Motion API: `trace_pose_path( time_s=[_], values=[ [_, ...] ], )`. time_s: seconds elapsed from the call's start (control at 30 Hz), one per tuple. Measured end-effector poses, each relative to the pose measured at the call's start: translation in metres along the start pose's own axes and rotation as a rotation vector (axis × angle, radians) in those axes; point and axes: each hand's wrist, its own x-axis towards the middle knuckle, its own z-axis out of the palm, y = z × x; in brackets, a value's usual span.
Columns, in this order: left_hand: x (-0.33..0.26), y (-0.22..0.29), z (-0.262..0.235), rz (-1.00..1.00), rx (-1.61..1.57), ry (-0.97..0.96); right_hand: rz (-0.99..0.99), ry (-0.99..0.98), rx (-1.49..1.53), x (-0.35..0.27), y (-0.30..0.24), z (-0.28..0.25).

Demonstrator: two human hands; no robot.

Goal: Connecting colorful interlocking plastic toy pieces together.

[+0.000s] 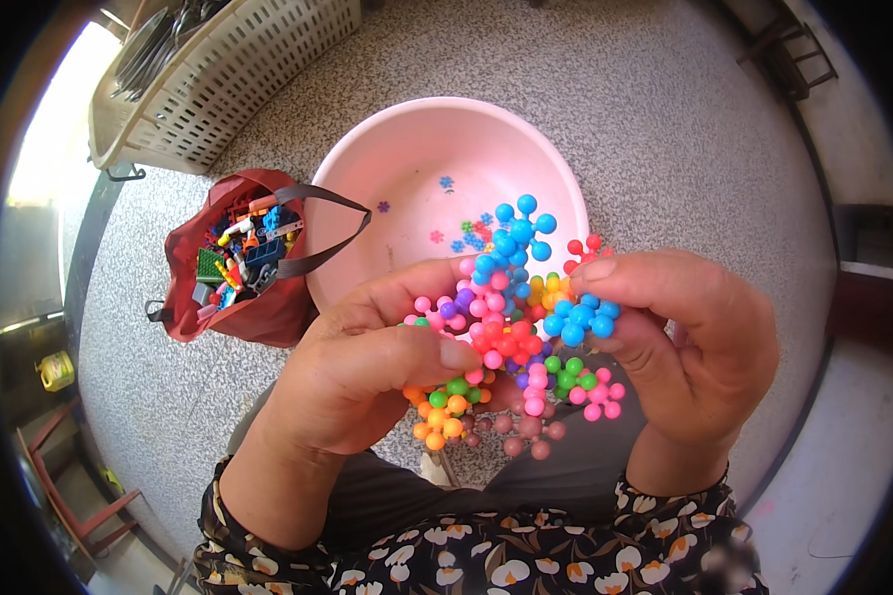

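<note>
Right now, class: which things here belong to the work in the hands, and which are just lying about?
In hand:
- cluster of bobble pieces, gripped by left hand and right hand
- pink bowl with a few loose pieces inside, just beyond the hands

Lying about:
- red bag of toy bricks
- white basket
- speckled floor

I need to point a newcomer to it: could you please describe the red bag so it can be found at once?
Start at the big pink basin on the speckled floor. Just to its left lies the red bag, open, with dark straps, stuffed with mixed building bricks, unlike the pale slatted crate behind it.
</note>
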Motion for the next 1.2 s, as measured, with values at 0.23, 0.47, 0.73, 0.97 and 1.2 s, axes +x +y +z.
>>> trace_pose_path(
  time_s=[0.23, 0.47, 0.73, 0.97, 1.2],
  values=[
    [0.001, 0.002, 0.004, -0.010, 0.057, 0.014, -0.080, -0.023, -0.053, 0.002, 0.004, 0.001],
    [0.000, 0.001, -0.001, 0.021, 0.067, -0.017, -0.114, -0.043, -0.104, 0.002, 0.007, 0.002],
    [0.003, -0.002, 0.000, 0.037, 0.132, 0.026, -0.195, -0.055, -0.199, 0.000, 0.010, 0.002],
    [0.003, -0.003, -0.002, 0.041, 0.151, 0.032, -0.248, -0.079, -0.223, 0.002, 0.014, 0.004],
    [0.004, -0.003, 0.002, 0.033, 0.131, 0.131, -0.300, -0.097, -0.272, 0.003, 0.012, 0.006]
  ],
)
